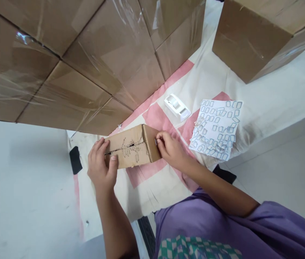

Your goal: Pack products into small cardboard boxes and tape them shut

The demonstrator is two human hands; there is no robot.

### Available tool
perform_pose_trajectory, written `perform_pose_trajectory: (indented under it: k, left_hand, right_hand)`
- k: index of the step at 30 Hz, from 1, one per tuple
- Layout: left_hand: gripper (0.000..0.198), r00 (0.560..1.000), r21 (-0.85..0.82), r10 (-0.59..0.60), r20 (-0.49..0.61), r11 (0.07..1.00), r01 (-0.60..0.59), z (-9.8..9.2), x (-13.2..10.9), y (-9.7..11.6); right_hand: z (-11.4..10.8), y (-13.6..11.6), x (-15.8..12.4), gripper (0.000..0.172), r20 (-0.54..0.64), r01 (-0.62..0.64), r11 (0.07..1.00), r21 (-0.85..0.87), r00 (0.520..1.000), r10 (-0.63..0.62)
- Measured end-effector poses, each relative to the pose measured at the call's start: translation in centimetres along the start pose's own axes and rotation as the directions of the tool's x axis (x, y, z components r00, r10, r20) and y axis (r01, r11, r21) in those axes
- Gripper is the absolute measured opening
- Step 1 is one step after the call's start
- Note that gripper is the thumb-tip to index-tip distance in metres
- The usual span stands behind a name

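While your left hand (pixel 101 163) clasps one end of the small brown cardboard box (pixel 126 147) near the large taped brown cartons (pixel 122 57), apparently steadying it, your curled right hand (pixel 171 150) touches its other end, can't tell if gripping anything, white plastic tape dispenser (pixel 177 107) handily close.

View: head | Mount: on wearer's head | Facing: forward, steeply down | Range: near | Coverage: hands (pixel 101 163) near mid-frame, bench (pixel 163 189), wearer's purple garment (pixel 190 216) below

Taped boxes (pixel 93 59) incomplete at the top edge, underside of the small carton (pixel 130 158) out of sight
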State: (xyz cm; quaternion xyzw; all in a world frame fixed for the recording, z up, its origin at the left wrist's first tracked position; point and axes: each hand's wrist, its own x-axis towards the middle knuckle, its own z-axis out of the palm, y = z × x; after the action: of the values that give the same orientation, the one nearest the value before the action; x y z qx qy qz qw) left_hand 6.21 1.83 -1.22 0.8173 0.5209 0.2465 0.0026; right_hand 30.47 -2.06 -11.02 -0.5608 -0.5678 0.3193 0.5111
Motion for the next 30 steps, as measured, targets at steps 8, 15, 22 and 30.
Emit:
perform_pose_trajectory:
  k: [8,15,22,30]
  left_hand:
    - [0.046,1.0,0.006,-0.003,0.004,1.0,0.003,-0.1,0.0,0.0]
    - [0.045,1.0,0.012,-0.005,-0.001,1.0,0.005,-0.1,0.0,0.0]
    - [0.046,1.0,0.011,-0.005,-0.004,1.0,0.005,0.1,-0.1,0.0]
    - [0.044,1.0,0.0,-0.004,-0.03,1.0,0.004,0.3,-0.1,-0.4]
  right_hand:
    - [-0.6,-0.1,0.7,0.015,0.049,0.029,0.999,-0.032,0.998,-0.027]
    - [-0.3,-0.2,0.5,0.015,0.128,-0.017,0.986,-0.164,0.991,0.038]
    - [-0.1,-0.2,-0.1,0.012,0.083,-0.035,0.992,-0.118,0.996,0.045]
    - [-0.9,0.0,-1.1,0.032,-0.162,0.007,0.979,0.203,0.986,0.027]
